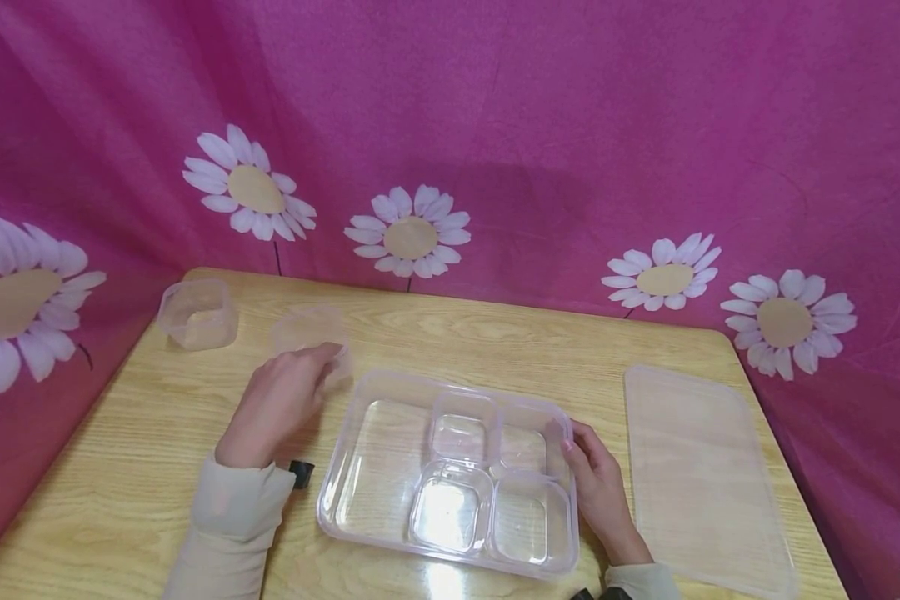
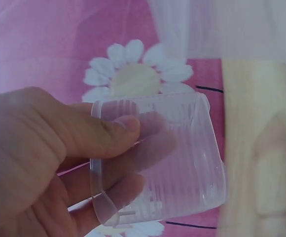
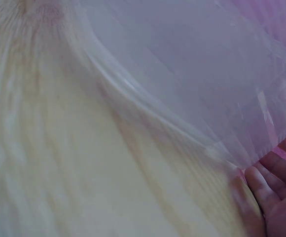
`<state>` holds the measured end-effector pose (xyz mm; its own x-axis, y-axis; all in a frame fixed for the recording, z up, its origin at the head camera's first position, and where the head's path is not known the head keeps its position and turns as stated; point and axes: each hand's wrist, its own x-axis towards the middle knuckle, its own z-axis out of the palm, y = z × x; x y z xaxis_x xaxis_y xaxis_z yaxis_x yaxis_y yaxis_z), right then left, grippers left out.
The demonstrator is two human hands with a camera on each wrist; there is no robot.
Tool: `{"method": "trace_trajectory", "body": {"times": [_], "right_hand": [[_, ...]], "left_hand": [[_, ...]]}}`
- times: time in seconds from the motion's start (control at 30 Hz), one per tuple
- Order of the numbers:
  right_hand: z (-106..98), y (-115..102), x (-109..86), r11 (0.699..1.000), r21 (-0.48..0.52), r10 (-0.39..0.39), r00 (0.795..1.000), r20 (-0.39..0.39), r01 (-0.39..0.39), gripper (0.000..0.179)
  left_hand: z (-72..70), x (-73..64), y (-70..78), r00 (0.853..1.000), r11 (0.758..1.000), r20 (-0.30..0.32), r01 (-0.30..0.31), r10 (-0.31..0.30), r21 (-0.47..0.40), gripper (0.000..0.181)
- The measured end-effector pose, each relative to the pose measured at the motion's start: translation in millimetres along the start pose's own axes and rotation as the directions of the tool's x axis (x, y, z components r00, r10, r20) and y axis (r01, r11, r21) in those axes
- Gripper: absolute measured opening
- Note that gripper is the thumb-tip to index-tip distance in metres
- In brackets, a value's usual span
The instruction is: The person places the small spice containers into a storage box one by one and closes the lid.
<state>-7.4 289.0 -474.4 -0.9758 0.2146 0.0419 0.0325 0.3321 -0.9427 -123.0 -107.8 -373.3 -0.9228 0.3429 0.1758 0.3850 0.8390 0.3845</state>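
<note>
My left hand point(image 1: 281, 404) pinches the wall of a small clear plastic container point(image 2: 187, 163), thumb on one side and fingers showing through on the other. In the head view this container lies beyond the hand, at the far left of a large clear rectangular container point(image 1: 333, 475). Several small square containers point(image 1: 461, 429) sit side by side in its right part, while its left part shows a bare bottom. My right hand point(image 1: 602, 479) grips the large container's right side near the rim. In the right wrist view, the fingers point(image 3: 264, 192) meet its edge.
Another small clear container point(image 1: 198, 315) stands at the table's far left corner. A flat translucent lid point(image 1: 697, 475) lies along the right side of the wooden table point(image 1: 142, 442). Behind and beside the table hangs a pink cloth point(image 1: 532, 100) with white flowers.
</note>
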Motion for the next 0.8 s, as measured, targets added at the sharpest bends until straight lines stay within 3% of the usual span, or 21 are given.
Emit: {"method": "trace_trajectory", "body": {"times": [0.3, 0.67, 0.8], "right_hand": [[0, 1, 0.3, 1.0, -0.005, -0.029, 1.0, -0.002, 0.029, 0.031], [1, 3, 1.0, 0.999, -0.007, -0.053, 0.999, -0.007, 0.053, 0.03], [1, 3, 1.5, 0.998, 0.005, -0.055, 0.998, -0.007, 0.055, 0.03]], "left_hand": [[-11.5, -7.9, 16.9, 0.991, 0.996, -0.106, -0.087, 0.088, 0.015, 0.025], [-23.6, -17.8, 35.5, 0.966, 0.982, -0.179, -0.186, 0.189, 0.034, 0.028], [-25.9, -20.2, 41.9, 0.963, 0.979, -0.175, -0.204, 0.205, 0.023, 0.03]]}}
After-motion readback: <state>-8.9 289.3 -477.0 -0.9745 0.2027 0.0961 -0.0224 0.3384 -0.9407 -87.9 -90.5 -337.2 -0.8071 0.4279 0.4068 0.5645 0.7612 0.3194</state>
